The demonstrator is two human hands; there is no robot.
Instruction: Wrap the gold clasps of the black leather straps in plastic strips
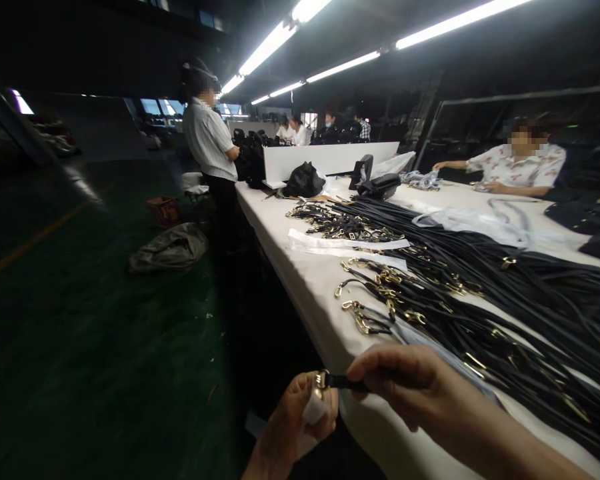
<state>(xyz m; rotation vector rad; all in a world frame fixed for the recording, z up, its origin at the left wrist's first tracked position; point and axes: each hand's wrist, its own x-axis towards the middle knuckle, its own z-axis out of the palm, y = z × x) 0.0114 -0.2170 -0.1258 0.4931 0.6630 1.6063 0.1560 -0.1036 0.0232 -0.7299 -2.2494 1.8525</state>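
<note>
Beside the near end of the pale table (300, 283), low in your view, your two hands meet at a short black strap (343, 382) with a gold clasp (321, 379) at its end. Your left hand (300, 417) has its fingers curled closed, with the clasp pinched near the fingertips and a white strip (314, 409) tucked against the fingers just below it. Your right hand (410, 380) reaches across from the right, thumb and fingers closed on the strap just beside the clasp; your grip hides the rest of the strap, so you cannot tell how far it runs into that hand.

Beyond your right hand, a broad spread of long black straps (485, 260) covers much of the tabletop, and gold hooks show at many of their near ends. White paper strips (347, 245) lie across the table between these ends and a heap of shorter black pieces with gold fittings (347, 225). Further along, a black bag (305, 180) sits in front of a low white partition (333, 160), with a black case (381, 185) to its right.

One person (207, 140) stands at the table's left side; another (525, 160) works across from you. On the green floor (105, 353) lies a crumpled sack (173, 248).
</note>
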